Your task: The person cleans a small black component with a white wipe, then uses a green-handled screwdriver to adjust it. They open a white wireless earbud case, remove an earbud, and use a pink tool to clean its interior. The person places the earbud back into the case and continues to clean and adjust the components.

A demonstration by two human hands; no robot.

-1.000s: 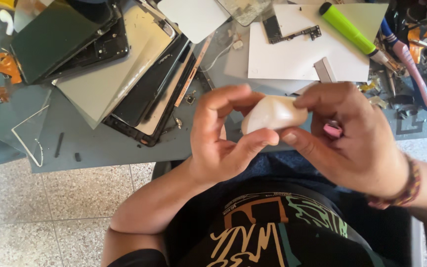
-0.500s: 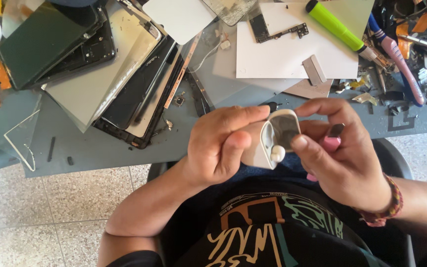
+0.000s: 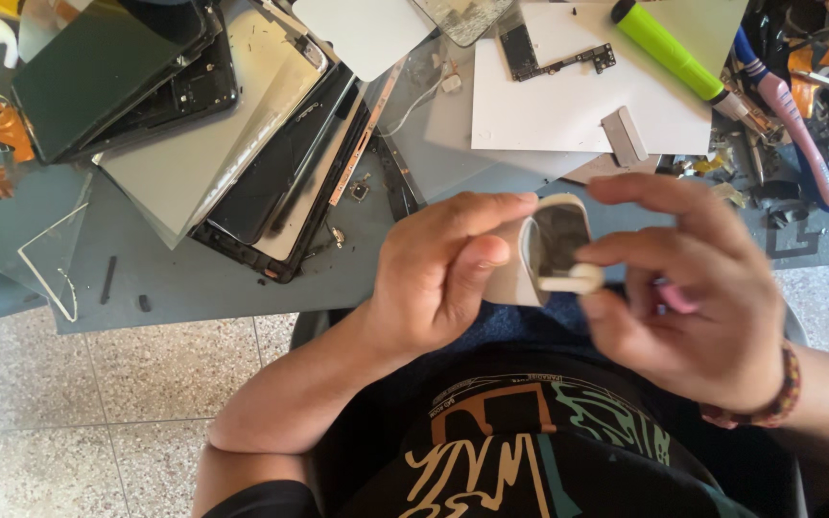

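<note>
Grey worktable at 12 o'clock, cluttered. Stack of phone screens and back panels at 10 o'clock, white sheet at 1 o'clock with green marker on it. Left hand curled, gripping small white earbud case at frame centre, lid open. Right hand half-closed, fingertips pinching white earbud at case's lower edge; blurred.

My bench over a speckled floor.
A grey desk carries stacked phone screens, white sheets and a green marker; pale terrazzo tiles lie below me in daylight.
</note>
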